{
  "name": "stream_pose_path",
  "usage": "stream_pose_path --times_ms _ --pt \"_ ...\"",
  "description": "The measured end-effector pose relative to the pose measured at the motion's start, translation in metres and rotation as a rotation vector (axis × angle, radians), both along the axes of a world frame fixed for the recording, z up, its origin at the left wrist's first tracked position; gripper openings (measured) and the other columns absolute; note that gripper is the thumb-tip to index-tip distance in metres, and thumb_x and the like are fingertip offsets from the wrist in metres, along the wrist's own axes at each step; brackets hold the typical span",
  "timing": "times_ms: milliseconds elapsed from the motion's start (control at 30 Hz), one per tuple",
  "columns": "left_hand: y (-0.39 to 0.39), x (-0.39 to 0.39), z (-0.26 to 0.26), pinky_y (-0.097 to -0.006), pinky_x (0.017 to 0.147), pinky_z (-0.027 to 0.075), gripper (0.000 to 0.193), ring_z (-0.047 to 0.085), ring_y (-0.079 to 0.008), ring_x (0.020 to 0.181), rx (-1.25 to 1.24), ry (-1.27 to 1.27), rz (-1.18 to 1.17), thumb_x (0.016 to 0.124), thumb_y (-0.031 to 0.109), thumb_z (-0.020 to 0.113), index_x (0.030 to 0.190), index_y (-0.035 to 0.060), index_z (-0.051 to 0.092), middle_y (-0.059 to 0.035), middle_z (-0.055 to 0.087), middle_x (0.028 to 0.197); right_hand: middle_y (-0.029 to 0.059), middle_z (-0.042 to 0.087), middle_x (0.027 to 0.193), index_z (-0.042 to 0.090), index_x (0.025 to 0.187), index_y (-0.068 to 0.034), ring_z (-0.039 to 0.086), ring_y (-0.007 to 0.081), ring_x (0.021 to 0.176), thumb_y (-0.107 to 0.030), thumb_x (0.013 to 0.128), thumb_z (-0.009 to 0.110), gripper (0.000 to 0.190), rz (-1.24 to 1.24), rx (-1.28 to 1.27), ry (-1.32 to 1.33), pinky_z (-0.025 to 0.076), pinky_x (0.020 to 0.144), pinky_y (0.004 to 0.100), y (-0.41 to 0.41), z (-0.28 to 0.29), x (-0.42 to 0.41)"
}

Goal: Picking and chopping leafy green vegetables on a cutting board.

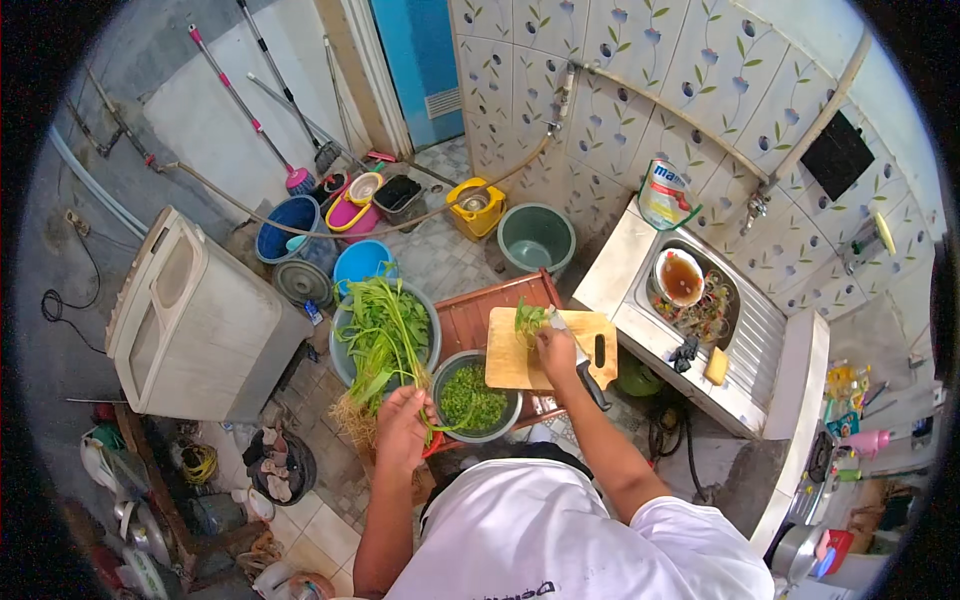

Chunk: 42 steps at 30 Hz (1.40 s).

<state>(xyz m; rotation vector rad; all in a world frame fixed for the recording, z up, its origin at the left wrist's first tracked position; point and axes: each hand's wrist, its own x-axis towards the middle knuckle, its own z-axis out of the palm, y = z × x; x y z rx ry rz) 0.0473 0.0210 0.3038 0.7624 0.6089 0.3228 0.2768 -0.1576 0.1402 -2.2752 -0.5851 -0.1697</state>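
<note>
My left hand [405, 429] pinches long green stems at the near edge of a grey basin [429, 307]. That basin is heaped with leafy greens [382, 322], their pale roots [352, 421] hanging over its rim. Over a wooden cutting board [504, 360], my right hand [557, 358] has its fingertips closed on a small bunch of leaves [529, 319]. A kitchen knife [592, 386] with a black handle lies on the board beside and partly behind that hand. Finely chopped greens [472, 397] fill a smaller grey bowl [514, 415] between my hands.
The board rests on a low brown slatted table [469, 315]. To the right, a sink [750, 330] holds a bowl of brown liquid [681, 279] and food scraps. A washing machine [217, 322] stands left. Beyond are a green tub [536, 236], buckets and a hose [360, 234].
</note>
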Motion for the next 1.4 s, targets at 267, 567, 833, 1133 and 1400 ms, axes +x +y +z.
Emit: stream_pose_path --times_ms 267,567,833,1133,1400 --pt "-0.008 0.006 -0.002 -0.0269 0.060 0.044 0.006 0.054 -0.0135 0.068 0.007 -0.014 0.012 0.087 0.008 0.059 0.088 0.0048 0.054 -0.0041 0.057 0.078 0.0183 0.062 0.078 0.065 0.080 -0.004 0.056 0.0355 0.078 -0.012 0.069 0.069 0.015 0.003 -0.107 0.171 0.044 0.073 0.0428 0.002 -0.025 0.006" --pt "-0.006 -0.007 -0.005 -0.0275 0.061 0.043 0.005 0.053 -0.0139 0.068 -0.038 -0.062 0.034 0.086 0.008 0.058 0.087 0.0039 0.054 -0.0046 0.057 0.077 0.0170 0.054 0.090 0.063 0.087 -0.003 0.049 0.0357 0.090 -0.007 0.066 0.069 0.022 -0.067 0.011 -0.004 0.042 0.078 0.0437 0.017 -0.013 -0.021" --pt "-0.009 -0.010 -0.005 -0.0283 0.062 0.043 0.005 0.052 -0.0137 0.068 -0.035 -0.048 0.060 0.087 0.007 0.058 0.089 0.0037 0.056 -0.0046 0.057 0.078 0.0189 0.057 0.084 0.061 0.081 0.001 0.053 0.0360 0.081 0.000 0.070 0.063 0.011 -0.019 0.049 -0.011 0.044 0.073 0.0429 0.007 -0.032 -0.022" --pt "-0.007 -0.016 -0.016 -0.0286 0.062 0.043 0.005 0.053 -0.0140 0.069 -0.017 -0.003 0.040 0.087 0.007 0.058 0.089 0.0048 0.056 -0.0038 0.057 0.080 0.0195 0.057 0.087 0.061 0.088 0.001 0.053 0.0370 0.084 -0.002 0.069 0.066 0.020 -0.058 0.094 0.027 0.042 0.075 0.0443 -0.004 -0.005 -0.050" --pt "-0.007 -0.015 -0.013 -0.0282 0.063 0.042 0.005 0.051 -0.0127 0.071 -0.003 0.010 -0.022 0.088 0.011 0.057 0.089 0.0087 0.053 -0.0018 0.056 0.080 0.0189 0.056 0.085 0.062 0.085 -0.002 0.051 0.0374 0.084 -0.005 0.069 0.067 0.017 -0.130 -0.009 0.048 0.042 0.074 0.0435 -0.025 -0.024 -0.053"
